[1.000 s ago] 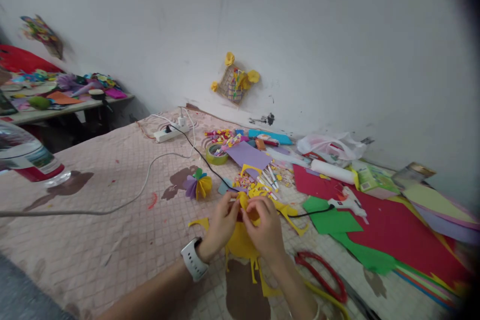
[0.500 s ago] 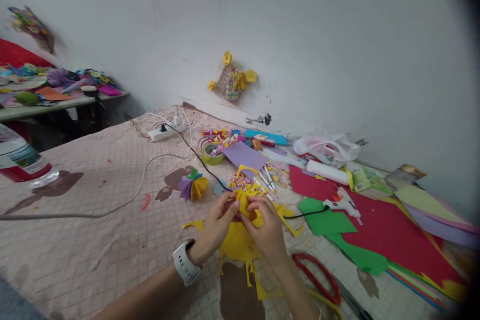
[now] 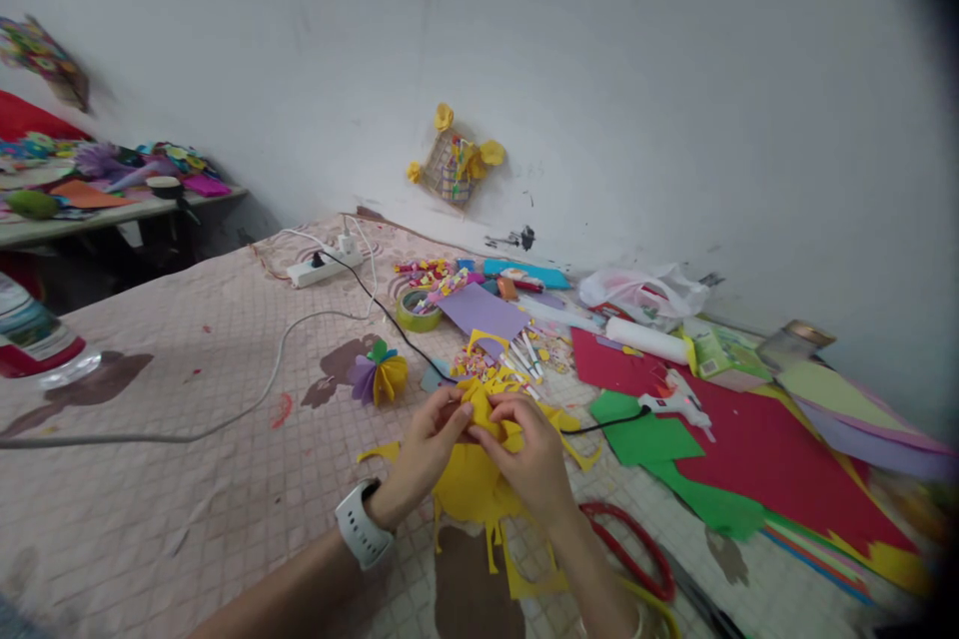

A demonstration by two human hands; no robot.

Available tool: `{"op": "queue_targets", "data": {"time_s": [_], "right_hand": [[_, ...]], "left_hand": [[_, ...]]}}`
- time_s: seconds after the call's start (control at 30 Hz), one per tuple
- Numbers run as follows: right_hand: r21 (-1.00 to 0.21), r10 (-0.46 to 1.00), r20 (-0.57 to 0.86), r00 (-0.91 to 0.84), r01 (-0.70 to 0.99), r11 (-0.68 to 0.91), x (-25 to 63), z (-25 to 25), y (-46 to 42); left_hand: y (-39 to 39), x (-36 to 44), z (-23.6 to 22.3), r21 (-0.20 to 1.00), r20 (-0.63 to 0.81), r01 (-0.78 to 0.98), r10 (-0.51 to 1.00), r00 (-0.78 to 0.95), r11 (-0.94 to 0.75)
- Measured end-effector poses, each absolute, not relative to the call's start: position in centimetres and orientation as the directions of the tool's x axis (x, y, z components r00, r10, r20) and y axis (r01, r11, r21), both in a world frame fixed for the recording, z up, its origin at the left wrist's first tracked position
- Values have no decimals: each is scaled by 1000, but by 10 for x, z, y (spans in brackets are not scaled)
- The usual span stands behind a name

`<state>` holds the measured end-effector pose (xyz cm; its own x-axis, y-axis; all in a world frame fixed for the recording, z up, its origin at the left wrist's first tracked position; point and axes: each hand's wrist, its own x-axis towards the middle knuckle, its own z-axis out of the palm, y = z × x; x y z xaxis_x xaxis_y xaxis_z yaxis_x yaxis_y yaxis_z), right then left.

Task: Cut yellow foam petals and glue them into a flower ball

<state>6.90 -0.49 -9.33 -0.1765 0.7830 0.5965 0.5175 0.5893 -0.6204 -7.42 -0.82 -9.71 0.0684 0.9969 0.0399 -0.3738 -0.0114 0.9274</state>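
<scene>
Both hands meet over the middle of the table, fingers pinching a folded piece of yellow craft sheet (image 3: 477, 398). My left hand (image 3: 429, 449), with a white watch on the wrist, grips its left side. On its right side, my right hand (image 3: 526, 454) pinches with thumb and forefinger. Beneath them lies a larger yellow sheet (image 3: 469, 489) with ragged cut edges and loose strips. A purple and yellow paper ball (image 3: 379, 373) with a green top sits left of the hands. Red-handled scissors (image 3: 629, 549) rest by my right forearm.
A white glue gun (image 3: 678, 403) lies on red sheet (image 3: 738, 459) to the right, its black cord passing behind my hands. Green sheets (image 3: 648, 437), a tape roll (image 3: 420, 312) and a plastic bag (image 3: 642, 292) are nearby. Left are a power strip (image 3: 325, 268) and a bottle (image 3: 37, 334).
The view has turned slightly right, so everything shifts a little left in the picture. Both hands stay on the folded yellow piece, with hardly any change in grip.
</scene>
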Motion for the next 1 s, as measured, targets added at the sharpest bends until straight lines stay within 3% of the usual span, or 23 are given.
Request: {"op": "queue_targets", "data": {"time_s": [0.33,0.8,1.0], "right_hand": [[-677,818,558,-137,495,545,72,-96,-5],[-579,762,641,-88,596,556,71,-99,-5],[-609,779,621,-90,571,551,69,-101,-5]], "left_hand": [[-8,-74,-99,932,41,-361,995,94,-4],[-13,-71,-99,942,10,-334,994,112,29],[-11,-70,-103,946,1,-322,991,135,43]]}}
